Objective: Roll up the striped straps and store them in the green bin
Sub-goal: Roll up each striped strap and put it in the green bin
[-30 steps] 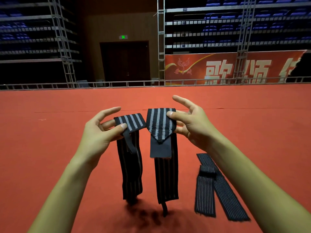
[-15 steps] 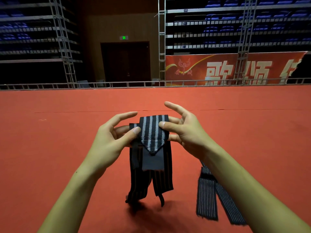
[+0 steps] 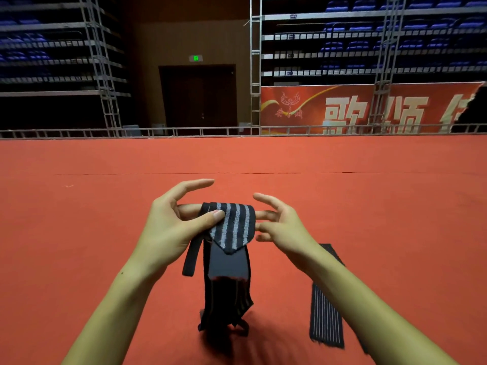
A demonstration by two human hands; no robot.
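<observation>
The wide red carpet floor (image 3: 105,233) carries one flat black strap with thin grey stripes (image 3: 326,320), lying on it at the right.

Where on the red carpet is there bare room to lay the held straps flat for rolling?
Bare carpet lies beyond and beside the left hand, which pinches the held straps; more runs ahead to the metal rail. It is crowded right of the right hand, where a strap on the floor lies.

Striped straps, held bundle (image 3: 228,227): count cannot be told, the layers overlapping. Striped straps on the red carpet (image 3: 369,206), toward its near right edge (image 3: 326,317): at least one, partly hidden behind a forearm. Hands: two, left hand (image 3: 168,227) and right hand (image 3: 284,227). Banner (image 3: 342,109): one. Door (image 3: 199,96): one.
</observation>
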